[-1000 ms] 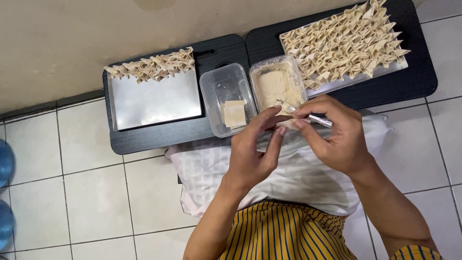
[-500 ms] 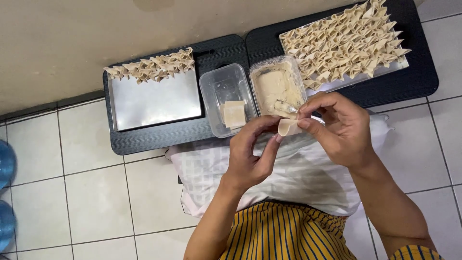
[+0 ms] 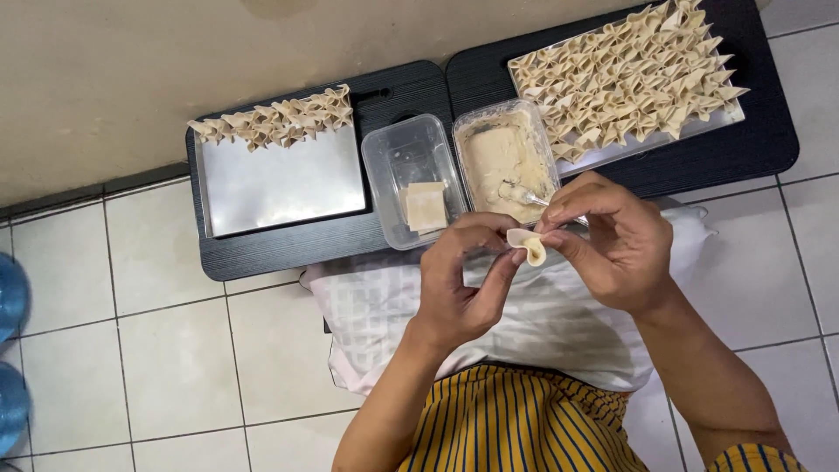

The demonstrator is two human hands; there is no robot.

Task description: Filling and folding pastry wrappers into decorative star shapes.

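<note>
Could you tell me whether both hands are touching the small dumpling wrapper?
Touching: the head view shows left hand and right hand fingertips pinching the dumpling wrapper.

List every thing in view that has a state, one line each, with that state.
Wrapper: partly folded, pinched between both hands.
Left hand: fingers closed on the wrapper.
Right hand: fingers closed on the wrapper.
Filling tub: lidless, holding pale paste and a spoon.
Wrapper tub: lidless, few squares left.
Left tray: one row of folded dumplings, mostly bare.
Right tray: nearly covered with dumplings.
</note>
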